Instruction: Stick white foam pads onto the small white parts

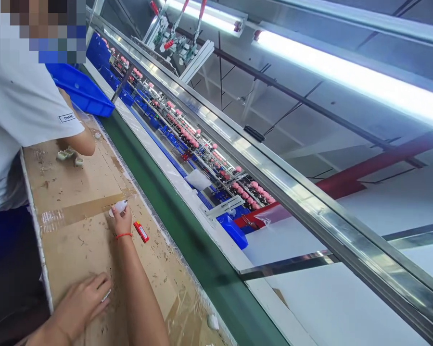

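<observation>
Currently I see the right hand gripping a bottle left of centre, near the belt. Lower left, the left hand pinches a pale piece, cardboard spreading between.

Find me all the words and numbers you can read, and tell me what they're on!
"CHANE": on the black-edged rectangular patch of a white cloth sleeve; I can't make out any letters after the E.
Too small to read: the white label on the small red oblong object.
No writing can be made out on the white rounded object in the right hand.
</observation>
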Motion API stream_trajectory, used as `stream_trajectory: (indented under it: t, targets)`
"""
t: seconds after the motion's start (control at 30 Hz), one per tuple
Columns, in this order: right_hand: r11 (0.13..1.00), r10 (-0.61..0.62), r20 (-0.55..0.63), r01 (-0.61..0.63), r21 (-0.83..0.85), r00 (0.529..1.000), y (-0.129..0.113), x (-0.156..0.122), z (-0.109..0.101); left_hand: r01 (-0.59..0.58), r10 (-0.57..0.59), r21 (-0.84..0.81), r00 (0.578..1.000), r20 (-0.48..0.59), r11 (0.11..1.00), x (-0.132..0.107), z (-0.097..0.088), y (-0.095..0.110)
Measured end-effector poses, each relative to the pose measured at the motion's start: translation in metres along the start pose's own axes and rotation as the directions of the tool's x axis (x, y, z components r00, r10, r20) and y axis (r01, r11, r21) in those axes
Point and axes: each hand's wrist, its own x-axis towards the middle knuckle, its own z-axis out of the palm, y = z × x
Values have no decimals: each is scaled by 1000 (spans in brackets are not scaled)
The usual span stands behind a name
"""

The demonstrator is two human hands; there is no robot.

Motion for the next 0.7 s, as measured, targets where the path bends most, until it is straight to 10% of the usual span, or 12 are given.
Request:
stream_trajectory:
  t: [0.17, 0.37, 0.53, 0.63, 0.7]
  targets:
    - [996, 57, -48, -53, 74, 997, -26, -42, -47, -68, 72, -43, 993, 91, 997, -10, -7, -7]
    - [959, 262, -143, -241, 149, 954, -59, -223, -168, -194, 228, -187, 956, 185, 963, -41, 9, 44]
    - [873, 485, -522, -350, 341, 702, -38, -382, -199, -285, 344, -258, 911, 226, 923, -65, 41, 103]
    - [860, 511, -706, -311, 406, 491, -10, -444, -191, -314, 374, -250, 895, 243, 916, -75, 58, 121]
    - [859, 497, -751, -369, 354, 436, 4, -475, -185, -317, 370, -227, 894, 254, 921, -81, 64, 125]
